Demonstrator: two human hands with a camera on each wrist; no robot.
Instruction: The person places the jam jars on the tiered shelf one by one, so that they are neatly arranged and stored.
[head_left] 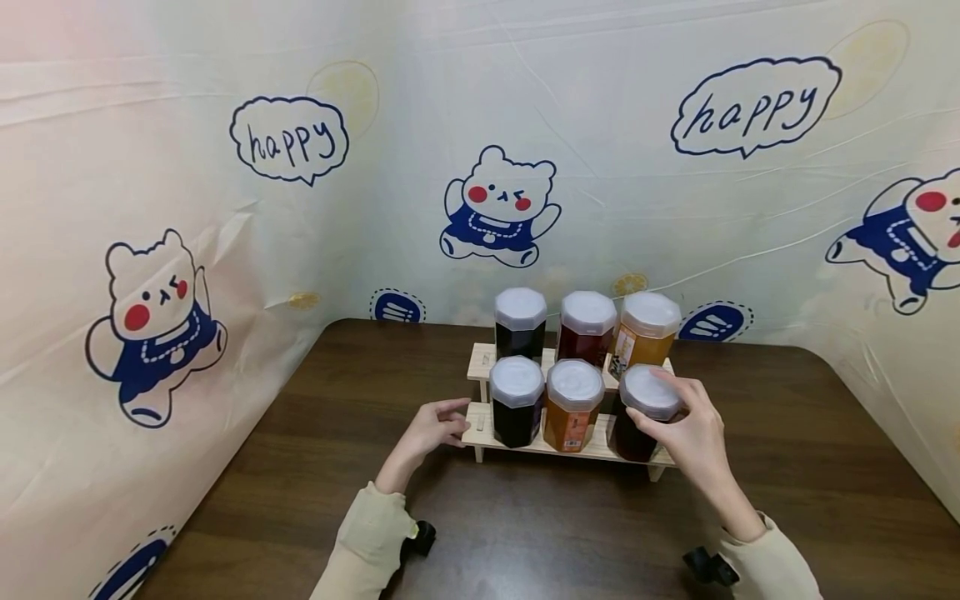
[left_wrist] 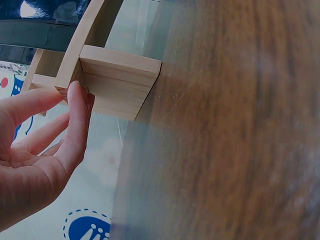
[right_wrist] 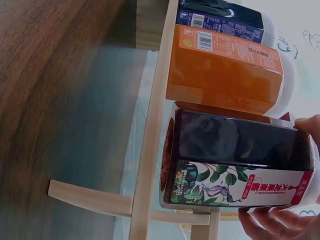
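A two-tier wooden rack stands on the table with jars on both tiers. At the left end of its lower board, my left hand pinches the board's corner between thumb and fingers. My right hand grips a dark red jar near its lid, at the right of the lower tier. This jar bears a white label with green leaves and leans slightly; whether its base fully rests on the board I cannot tell. Beside it are an orange jar and a near-black jar, both with white lids.
On the upper tier stand a dark jar, a deep red jar and an amber jar. The brown table ends at a cloth backdrop printed with bears. Black wrist mounts hang below the sleeves.
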